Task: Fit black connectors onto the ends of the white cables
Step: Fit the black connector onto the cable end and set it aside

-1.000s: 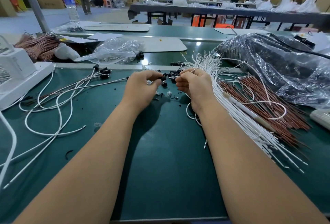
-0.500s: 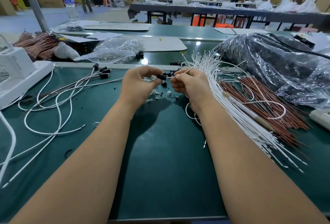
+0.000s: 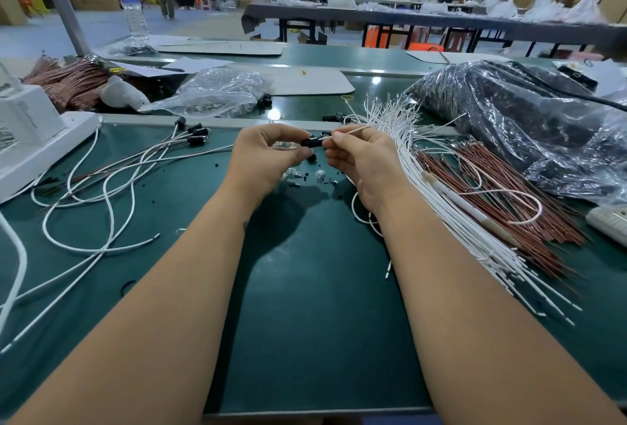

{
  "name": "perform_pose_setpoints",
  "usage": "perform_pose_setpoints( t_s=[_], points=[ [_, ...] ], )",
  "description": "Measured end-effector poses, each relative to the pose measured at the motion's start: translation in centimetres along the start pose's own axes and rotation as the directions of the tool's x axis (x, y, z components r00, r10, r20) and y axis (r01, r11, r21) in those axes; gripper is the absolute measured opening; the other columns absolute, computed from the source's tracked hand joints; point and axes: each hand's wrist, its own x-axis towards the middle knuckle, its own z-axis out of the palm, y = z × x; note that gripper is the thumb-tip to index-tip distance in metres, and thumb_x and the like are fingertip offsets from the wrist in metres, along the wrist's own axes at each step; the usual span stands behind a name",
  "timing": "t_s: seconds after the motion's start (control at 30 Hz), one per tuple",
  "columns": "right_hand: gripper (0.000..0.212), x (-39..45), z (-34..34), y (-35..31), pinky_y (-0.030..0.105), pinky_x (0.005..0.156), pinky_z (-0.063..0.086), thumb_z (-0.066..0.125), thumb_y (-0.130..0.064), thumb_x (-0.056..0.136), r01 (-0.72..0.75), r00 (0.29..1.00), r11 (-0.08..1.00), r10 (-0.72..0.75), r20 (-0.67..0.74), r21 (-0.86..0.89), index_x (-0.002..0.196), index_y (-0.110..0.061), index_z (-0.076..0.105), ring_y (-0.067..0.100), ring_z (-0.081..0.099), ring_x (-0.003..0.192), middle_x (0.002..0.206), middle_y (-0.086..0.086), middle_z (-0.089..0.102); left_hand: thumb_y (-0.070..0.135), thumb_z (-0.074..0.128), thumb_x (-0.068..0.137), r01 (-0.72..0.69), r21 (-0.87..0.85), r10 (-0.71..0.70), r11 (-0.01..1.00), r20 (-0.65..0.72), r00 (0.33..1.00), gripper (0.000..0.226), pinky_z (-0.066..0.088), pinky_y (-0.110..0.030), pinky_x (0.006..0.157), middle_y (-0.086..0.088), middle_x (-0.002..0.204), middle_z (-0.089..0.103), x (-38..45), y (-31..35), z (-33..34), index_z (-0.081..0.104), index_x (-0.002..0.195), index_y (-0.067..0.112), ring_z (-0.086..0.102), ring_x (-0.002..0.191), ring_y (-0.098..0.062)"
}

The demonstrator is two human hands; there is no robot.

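The hands have lifted slightly from the green table (image 3: 305, 289). The left hand (image 3: 268, 156) pinches a black connector (image 3: 311, 142); the right hand (image 3: 359, 160) pinches a white cable (image 3: 353, 130) at it, mid-table. At the far edge, a clear bag (image 3: 217, 92) holds small parts, and a large bag (image 3: 529, 126) at the right holds dark pieces.

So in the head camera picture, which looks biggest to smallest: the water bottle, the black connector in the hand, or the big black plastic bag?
1. Black plastic bag, by far.
2. Water bottle, though it stands farther back, so it looks smaller than it is.
3. Black connector, tiny.
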Motion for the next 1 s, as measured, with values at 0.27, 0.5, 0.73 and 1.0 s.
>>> perform_pose_setpoints(
  t_s=[0.27, 0.5, 0.73, 1.0],
  points=[
    [0.013, 0.0, 0.2, 0.1, 0.023, 0.061, 0.051, 0.064, -0.014, 0.092, 0.007, 0.999, 0.997, -0.004, 0.045, -0.081, 0.083, -0.007, 0.070, 0.013, 0.057, 0.062, 0.067, 0.002, 0.063, 0.000, 0.080, 0.074, 0.026, -0.024, -0.027, 0.999, -0.024, 0.999, 0.027, 0.057, -0.037, 0.088, -0.006, 0.089, 0.072, -0.1, 0.2, 0.0, 0.071, 0.089, 0.020, 0.068, 0.079, -0.017],
    [0.023, -0.1, 0.5, 0.3, 0.022, 0.058, 0.049, 0.055, -0.023, 0.098, 0.014, 0.994, 0.974, 0.012, 0.112, -0.227, 0.101, -0.007, 0.072, 0.010, 0.055, 0.057, 0.072, 0.002, 0.065, -0.003, 0.078, 0.074, 0.041, -0.087, -0.040, 0.995, 0.008, 0.999, 0.020, 0.055, -0.019, 0.068, -0.003, 0.078, 0.072, -0.5, 0.6, 0.4, 0.070, 0.093, 0.001, 0.069, 0.067, -0.007],
    [0.010, -0.2, 0.4, 0.6, 0.019, 0.057, 0.051, 0.067, -0.006, 0.088, 0.090, 0.989, 0.952, -0.052, 0.136, -0.292, 0.082, -0.014, 0.070, 0.006, 0.059, 0.055, 0.066, 0.001, 0.067, 0.002, 0.075, 0.080, -0.041, 0.106, 0.033, 0.993, 0.077, 0.996, 0.019, 0.056, -0.026, 0.077, -0.008, 0.079, 0.072, -0.3, 0.3, 0.1, 0.073, 0.098, 0.008, 0.065, 0.071, -0.013],
    [0.010, 0.2, 0.2, 0.4, 0.020, 0.056, 0.051, 0.068, -0.007, 0.089, 0.056, 0.997, 0.994, -0.061, -0.053, -0.098, 0.080, -0.010, 0.066, 0.009, 0.058, 0.055, 0.065, 0.000, 0.064, 0.016, 0.061, 0.089, 0.003, 0.671, 0.190, 0.741, -0.214, 0.958, 0.016, 0.044, -0.033, 0.090, -0.006, 0.094, 0.072, 0.8, -0.9, -1.1, 0.074, 0.098, 0.017, 0.059, 0.099, -0.027]
  ],
)
